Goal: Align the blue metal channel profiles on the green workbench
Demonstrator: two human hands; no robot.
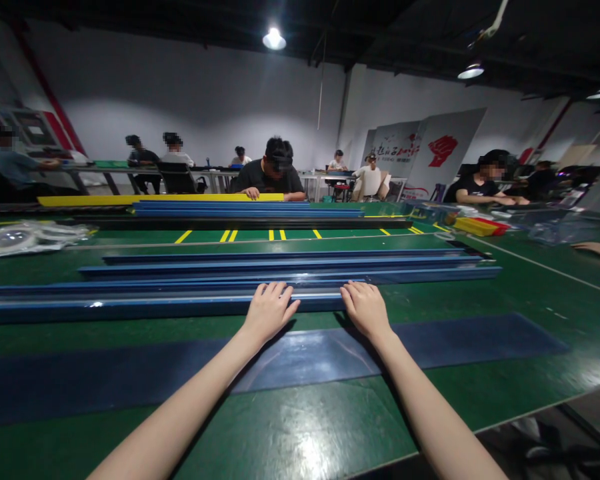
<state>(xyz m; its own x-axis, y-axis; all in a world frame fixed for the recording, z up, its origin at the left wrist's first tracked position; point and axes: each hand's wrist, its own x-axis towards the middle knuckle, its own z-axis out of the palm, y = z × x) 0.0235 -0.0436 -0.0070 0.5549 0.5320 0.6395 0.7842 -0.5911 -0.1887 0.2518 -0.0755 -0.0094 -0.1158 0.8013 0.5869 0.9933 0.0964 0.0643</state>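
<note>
Both arms reach forward over the green table (300,427). My left hand (271,308) rests over the nearest long blue channel strip (130,308), fingers bent over its upper edge and thumb out to the right. At the right part of the same strip, my right hand (366,305) has its fingers curled over the edge. The fingertips of both hands are partly hidden. In front of them a flat, see-through bluish plastic sheet (470,341) lies across the table under my forearms.
Beyond my hands lie several more blue strips (280,267). Farther off are another blue stack (220,209), a yellow strip (90,200) and a person (270,173) bent over them. Plastic-wrapped rolls (15,237) sit left; yellow and red trays (480,227) sit right.
</note>
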